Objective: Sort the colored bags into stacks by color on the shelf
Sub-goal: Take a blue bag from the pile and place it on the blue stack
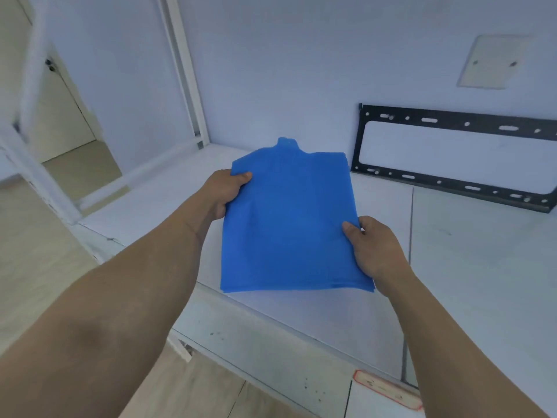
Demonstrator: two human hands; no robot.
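A flat stack of blue bags (pixel 289 224) is held over the white shelf board (pixel 470 267), in the middle of the view. My left hand (pixel 224 191) grips the stack's far left edge, thumb on top. My right hand (pixel 375 251) grips its near right edge, thumb on top as well. A handle tab sticks out at the stack's far end. I cannot tell whether the stack touches the shelf. No bags of another colour are in view.
A black metal mounting bracket (pixel 452 155) leans against the back wall on the right. A white upright post (pixel 187 70) stands at the shelf's back left corner. A red-edged label (pixel 388 390) is stuck on the shelf's front edge. Wood-look floor lies to the left.
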